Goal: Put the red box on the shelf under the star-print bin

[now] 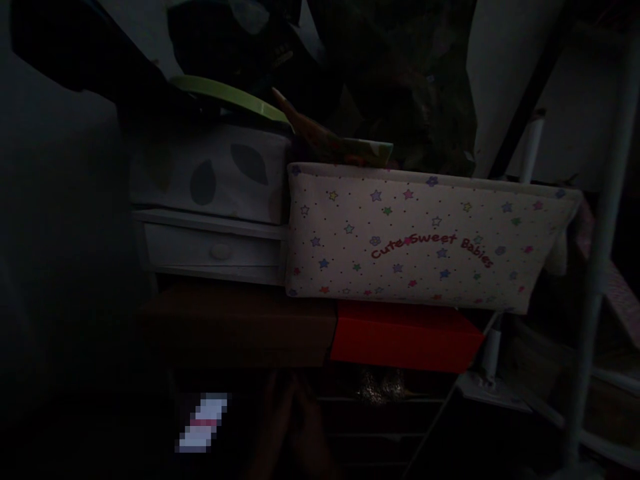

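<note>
Deep in shadow at the bottom, my left hand and my right hand come close together, pointing away from me. Their fingertips lie just below the front of a brown box. Darkness hides the fingers, and whether anything is between them cannot be made out. To their left a bright, blurred-out white patch with a pink band glows; its kind is not clear. A red box sits to the right, above a pair of glittery shoes or similar shiny items.
A star-print fabric bin reading "Cute Sweet Babies" rests on the boxes. Beside it are a white drawer and a leaf-patterned box with a green rim on top. A pale metal pole rises at right.
</note>
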### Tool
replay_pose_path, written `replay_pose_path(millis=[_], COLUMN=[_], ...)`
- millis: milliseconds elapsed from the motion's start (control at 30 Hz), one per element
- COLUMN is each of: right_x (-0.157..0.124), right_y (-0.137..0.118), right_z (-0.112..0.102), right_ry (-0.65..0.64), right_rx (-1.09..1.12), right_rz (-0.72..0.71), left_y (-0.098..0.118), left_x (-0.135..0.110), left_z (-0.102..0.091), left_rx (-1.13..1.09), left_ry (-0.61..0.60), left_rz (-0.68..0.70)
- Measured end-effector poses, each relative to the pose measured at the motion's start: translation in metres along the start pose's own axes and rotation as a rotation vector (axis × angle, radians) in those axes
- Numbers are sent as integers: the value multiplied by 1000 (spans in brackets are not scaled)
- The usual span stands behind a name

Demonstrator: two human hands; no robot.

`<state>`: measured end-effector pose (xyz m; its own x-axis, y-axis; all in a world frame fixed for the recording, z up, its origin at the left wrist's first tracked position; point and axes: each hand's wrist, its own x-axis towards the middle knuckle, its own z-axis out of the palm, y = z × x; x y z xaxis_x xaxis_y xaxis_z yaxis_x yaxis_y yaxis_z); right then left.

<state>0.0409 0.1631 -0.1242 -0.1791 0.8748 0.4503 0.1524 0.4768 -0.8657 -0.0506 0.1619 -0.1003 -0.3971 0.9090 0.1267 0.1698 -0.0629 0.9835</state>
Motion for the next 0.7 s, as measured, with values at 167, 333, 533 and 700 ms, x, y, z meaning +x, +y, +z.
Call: replay_pose_path(millis=[167, 333, 533, 700], right_x=[-4, -1, 6, 5], right_y=[14, 15, 13, 8], right_z=[-1, 1, -8, -11], right_ry=[141, 248, 358, 363], right_rx=[189, 437, 420, 435], right_rz=[94, 153, 186, 176], left_y=[7, 6, 2, -3], left_x=[0, -3, -7, -8], left_z=[14, 19, 28, 32], left_rx=[212, 320, 322, 288], left_ry=[-103, -137, -151, -114], left_rz=[95, 189, 199, 183])
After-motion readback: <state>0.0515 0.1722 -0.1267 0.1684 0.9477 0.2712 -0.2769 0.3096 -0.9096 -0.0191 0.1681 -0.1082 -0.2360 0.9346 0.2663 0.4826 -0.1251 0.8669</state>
